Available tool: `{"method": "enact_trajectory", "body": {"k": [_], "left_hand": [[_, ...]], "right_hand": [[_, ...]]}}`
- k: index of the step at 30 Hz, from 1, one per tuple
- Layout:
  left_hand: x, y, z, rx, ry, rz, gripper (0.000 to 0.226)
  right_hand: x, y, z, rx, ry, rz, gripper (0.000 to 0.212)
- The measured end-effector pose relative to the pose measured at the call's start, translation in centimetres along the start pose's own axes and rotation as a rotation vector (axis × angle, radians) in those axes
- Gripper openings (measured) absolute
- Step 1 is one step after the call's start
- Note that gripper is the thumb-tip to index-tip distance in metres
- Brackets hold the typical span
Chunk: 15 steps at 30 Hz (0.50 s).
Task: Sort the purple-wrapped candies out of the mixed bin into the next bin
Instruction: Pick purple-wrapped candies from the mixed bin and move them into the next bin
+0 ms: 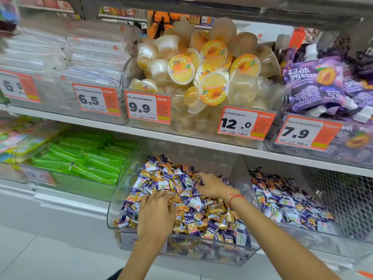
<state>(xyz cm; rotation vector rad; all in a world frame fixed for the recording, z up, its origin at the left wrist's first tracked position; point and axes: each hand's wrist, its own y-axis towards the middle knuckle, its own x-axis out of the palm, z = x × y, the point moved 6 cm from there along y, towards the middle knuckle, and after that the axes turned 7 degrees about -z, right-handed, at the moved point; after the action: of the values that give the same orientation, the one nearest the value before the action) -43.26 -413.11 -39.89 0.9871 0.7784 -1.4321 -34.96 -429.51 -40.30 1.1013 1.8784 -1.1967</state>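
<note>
Above both hands (156,214) (210,185), tags (149,107) read 9.9, 12.0

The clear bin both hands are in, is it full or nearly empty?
Full. The clear bin holds a heap of wrapped candies rising above its front wall, and the left hand and right hand rest on top.

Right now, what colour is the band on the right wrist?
Red: a thin string bracelet on the right wrist, seen in the head view.
</note>
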Motion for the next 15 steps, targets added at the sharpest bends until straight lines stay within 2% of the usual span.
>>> {"method": "enact_trajectory", "body": {"k": [2, 3, 7, 10, 12, 15], "left_hand": [[-0.1, 0.0, 0.1, 0.009, -0.008, 0.016, 0.03], [-0.2, -0.1, 0.2, 0.013, -0.007, 0.025, 0.03], [-0.3, 0.1, 0.2, 0.019, -0.003, 0.066, 0.033], [-0.7, 1.2, 0.8, 0.084, -0.036, 0.145, 0.03], [-0.5, 2.7, 2.1, 0.17, -0.038, 0.078, 0.034], [1.7, 5.0, 3.9, 0.276, 0.083, -0.182, 0.043]], "right_hand": [[1.4, 0.9, -0.4, 0.03, -0.113, -0.083, 0.062], [1.6, 0.9, -0.8, 0.003, -0.14, -0.069, 0.061], [0.1, -1.0, -1.2, -0.178, -0.147, 0.096, 0.033], [-0.6, -3.6, -0.5, -0.261, -0.069, 0.134, 0.031], [-0.7, -4.9, -0.3, -0.29, -0.017, 0.135, 0.029], [-0.8, -6.0, 0.1, -0.283, 0.08, 0.14, 0.028]]}}
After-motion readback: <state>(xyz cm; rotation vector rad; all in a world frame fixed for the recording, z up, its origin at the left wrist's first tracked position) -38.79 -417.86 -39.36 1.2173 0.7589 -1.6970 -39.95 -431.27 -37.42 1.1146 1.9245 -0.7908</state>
